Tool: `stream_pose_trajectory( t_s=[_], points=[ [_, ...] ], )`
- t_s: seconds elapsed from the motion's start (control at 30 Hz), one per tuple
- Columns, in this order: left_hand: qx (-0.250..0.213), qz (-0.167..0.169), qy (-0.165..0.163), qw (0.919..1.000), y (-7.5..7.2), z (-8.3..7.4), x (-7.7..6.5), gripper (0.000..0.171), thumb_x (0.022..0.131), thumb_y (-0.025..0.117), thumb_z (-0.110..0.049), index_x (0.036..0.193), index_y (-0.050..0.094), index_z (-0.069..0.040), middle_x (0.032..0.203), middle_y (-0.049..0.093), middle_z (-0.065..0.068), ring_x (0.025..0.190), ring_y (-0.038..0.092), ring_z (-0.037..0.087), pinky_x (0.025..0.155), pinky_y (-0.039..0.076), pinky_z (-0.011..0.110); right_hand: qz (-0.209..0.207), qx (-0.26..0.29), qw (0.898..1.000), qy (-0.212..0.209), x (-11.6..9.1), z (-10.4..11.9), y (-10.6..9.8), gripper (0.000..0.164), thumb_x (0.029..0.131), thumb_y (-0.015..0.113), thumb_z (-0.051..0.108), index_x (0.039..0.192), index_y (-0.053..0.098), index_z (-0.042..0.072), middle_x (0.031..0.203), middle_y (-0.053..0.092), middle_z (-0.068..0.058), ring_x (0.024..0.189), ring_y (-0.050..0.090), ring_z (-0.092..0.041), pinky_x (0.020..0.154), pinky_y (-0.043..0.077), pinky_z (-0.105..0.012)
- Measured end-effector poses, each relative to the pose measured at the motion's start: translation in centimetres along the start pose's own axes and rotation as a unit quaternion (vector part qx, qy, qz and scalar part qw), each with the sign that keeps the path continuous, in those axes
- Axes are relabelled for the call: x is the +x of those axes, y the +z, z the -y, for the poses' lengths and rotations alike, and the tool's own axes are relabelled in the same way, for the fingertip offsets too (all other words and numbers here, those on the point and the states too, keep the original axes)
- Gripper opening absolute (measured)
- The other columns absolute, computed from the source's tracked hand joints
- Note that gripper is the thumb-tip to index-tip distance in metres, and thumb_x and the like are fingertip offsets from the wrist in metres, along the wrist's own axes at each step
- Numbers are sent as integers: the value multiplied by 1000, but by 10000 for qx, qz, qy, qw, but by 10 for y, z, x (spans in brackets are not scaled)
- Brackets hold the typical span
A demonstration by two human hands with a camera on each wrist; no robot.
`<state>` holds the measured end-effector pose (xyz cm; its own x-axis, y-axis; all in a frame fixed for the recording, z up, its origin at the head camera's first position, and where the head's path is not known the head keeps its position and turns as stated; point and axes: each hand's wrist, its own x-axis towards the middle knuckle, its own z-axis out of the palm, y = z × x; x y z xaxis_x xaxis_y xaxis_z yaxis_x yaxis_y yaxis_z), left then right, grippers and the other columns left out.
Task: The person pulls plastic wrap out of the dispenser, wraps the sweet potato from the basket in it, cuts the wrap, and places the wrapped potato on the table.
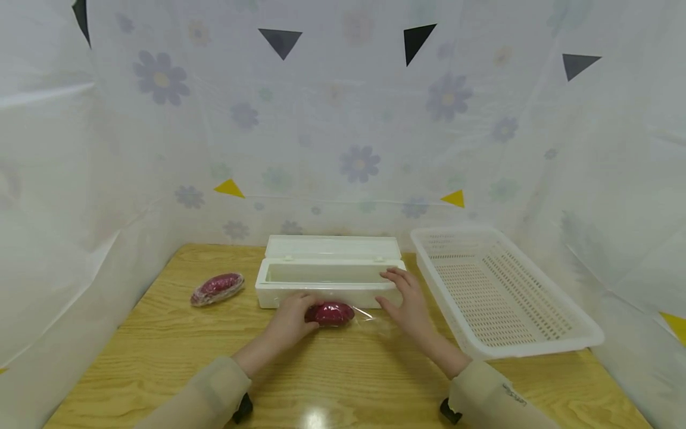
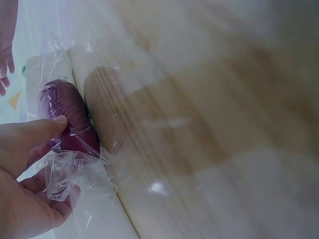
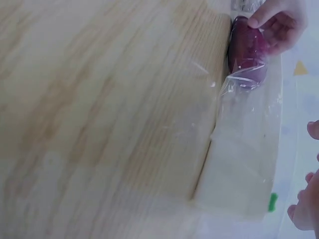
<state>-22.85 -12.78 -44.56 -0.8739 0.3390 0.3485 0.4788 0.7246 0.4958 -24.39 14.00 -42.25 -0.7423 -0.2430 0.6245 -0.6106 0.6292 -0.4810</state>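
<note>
In front of a long white box (image 1: 328,298) with its lid raised lies a dark red-purple sweet potato (image 1: 334,314) in clear plastic film (image 1: 367,314). My left hand (image 1: 291,317) grips its left end, thumb on the near side. In the left wrist view the thumb presses the film-covered sweet potato (image 2: 70,112), and loose film (image 2: 61,174) bunches by the fingers. My right hand (image 1: 408,305) holds nothing, its fingers spread at the box's right end. The right wrist view shows film trailing from the sweet potato (image 3: 244,47) along the box front (image 3: 239,159).
Another film-wrapped sweet potato (image 1: 217,289) lies at the left of the wooden table (image 1: 321,375). To the right stands a white slotted plastic basket (image 1: 527,345). A flower-print sheet (image 1: 321,131) hangs behind the table.
</note>
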Motion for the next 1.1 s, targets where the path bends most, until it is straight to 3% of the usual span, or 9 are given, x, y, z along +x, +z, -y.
stream_pose_trajectory(
  t_s=[0.1, 0.27, 0.43, 0.6, 1.1],
  points=[
    [51, 19, -7, 10000, 0, 0, 0, 41, 69, 82, -8, 108, 67, -8, 109, 65, 8, 104, 60, 26, 92, 47, 41, 126, 226, 9981, 558, -2, -8, -2, 57, 77, 79, 12, 127, 53, 5, 137, 43, -17, 126, 40, -38, 97, 41, -56],
    [105, 61, 21, 9999, -1, -2, 0, 42, 70, 82, -7, 109, 67, -6, 111, 64, 10, 105, 59, 28, 92, 47, 42, 385, 595, 9861, 1504, -4, -23, 0, 68, 82, 74, 23, 140, 40, 7, 151, 24, -19, 136, 24, -43, 103, 29, -63],
    [90, 88, -23, 9999, -2, -3, 0, 42, 70, 82, -6, 109, 67, -6, 111, 64, 10, 106, 59, 28, 92, 47, 41, 483, 962, 9715, 2111, -2, -37, 4, 77, 85, 70, 32, 147, 29, 10, 155, 15, -17, 141, 13, -40, 108, 21, -60],
    [37, 92, -40, 9999, -3, -3, 0, 41, 71, 81, -7, 109, 67, -6, 111, 64, 9, 106, 59, 28, 93, 47, 42, 474, 1326, 9624, 2323, 1, -44, 7, 78, 89, 64, 36, 148, 24, 7, 155, 18, -16, 142, 14, -37, 112, 18, -55],
    [-42, 161, -100, 9998, -2, 2, 1, 41, 70, 82, -7, 108, 66, -7, 110, 65, 10, 104, 59, 28, 92, 47, 42, 632, 1272, 9578, 2497, 3, -53, 10, 76, 87, 67, 34, 147, 30, 5, 153, 24, -16, 141, 20, -36, 113, 19, -51]
  ],
)
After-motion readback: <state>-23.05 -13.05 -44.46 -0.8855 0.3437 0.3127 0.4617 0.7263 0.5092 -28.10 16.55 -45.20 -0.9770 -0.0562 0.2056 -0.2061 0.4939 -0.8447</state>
